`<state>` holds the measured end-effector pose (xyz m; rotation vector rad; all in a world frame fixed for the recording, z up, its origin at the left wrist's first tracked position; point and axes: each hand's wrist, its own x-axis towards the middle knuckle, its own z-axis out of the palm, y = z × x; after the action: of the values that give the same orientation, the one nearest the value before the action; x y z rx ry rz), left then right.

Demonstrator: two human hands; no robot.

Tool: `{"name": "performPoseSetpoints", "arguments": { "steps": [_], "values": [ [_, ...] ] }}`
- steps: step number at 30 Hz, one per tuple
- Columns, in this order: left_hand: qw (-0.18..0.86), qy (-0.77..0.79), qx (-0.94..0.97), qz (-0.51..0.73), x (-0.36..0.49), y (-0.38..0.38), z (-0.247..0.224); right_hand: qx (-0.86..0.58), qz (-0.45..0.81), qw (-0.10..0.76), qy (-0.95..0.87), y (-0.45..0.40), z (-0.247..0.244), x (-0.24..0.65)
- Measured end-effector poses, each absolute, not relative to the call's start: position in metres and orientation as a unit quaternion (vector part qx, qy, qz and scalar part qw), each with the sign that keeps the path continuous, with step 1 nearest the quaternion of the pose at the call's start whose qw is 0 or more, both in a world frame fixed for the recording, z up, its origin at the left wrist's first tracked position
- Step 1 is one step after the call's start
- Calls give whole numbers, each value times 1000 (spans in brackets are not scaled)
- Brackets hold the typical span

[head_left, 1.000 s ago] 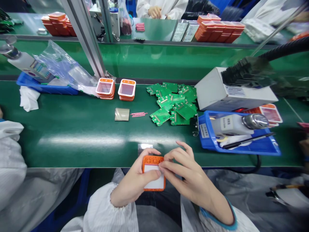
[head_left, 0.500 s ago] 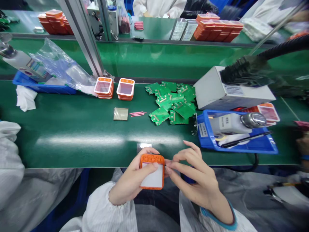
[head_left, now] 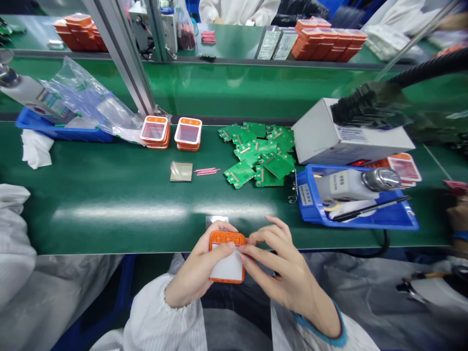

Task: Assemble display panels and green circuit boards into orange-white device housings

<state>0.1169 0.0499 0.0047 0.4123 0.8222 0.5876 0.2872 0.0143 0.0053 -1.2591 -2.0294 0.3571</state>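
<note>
An orange frame with a white panel point(head_left: 227, 269) is held upright in my left hand point(head_left: 199, 263), thumb lying over its upper part. My right hand point(head_left: 281, 265) is at the frame's right edge, its fingertips close together there; whether they pinch something small is too fine to tell. Beyond the hands, a small clear piece point(head_left: 217, 221) lies on the green table point(head_left: 109, 195). Further back are a square grey plate point(head_left: 181, 172), thin pink strips point(head_left: 206, 171) and a heap of green circuit boards point(head_left: 239, 174).
Two stacks of orange-and-white frames point(head_left: 155, 131) stand at the back, left of the boards. To the right are a white box point(head_left: 351, 144) and a blue tray point(head_left: 365, 225) with a bottle and black tweezers. A metal post point(head_left: 124, 58) rises at the left.
My right hand has moved left, so its fingertips now reach over the frame's right edge. The whole view has shifted slightly. My left hand keeps its hold.
</note>
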Motion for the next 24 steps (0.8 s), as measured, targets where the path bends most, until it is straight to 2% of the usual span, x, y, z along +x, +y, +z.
{"name": "performPoseSetpoints", "arguments": {
  "steps": [8, 14, 18, 21, 24],
  "values": [
    [847, 406, 219, 266, 114, 52, -4, -496, 200, 340, -773, 18, -1, 289],
    [879, 335, 207, 269, 103, 57, -7, -518, 261, 424, -695, 23, -11, 293],
    [887, 299, 206, 284, 96, 62, -9, -542, 235, 433, -681, 35, -22, 294],
    [882, 306, 202, 295, 95, 65, -10, -570, 108, 385, -718, 60, -34, 294],
    [877, 326, 192, 297, 94, 65, -11, -617, -4, 260, -742, 91, -45, 294]
  ]
}}
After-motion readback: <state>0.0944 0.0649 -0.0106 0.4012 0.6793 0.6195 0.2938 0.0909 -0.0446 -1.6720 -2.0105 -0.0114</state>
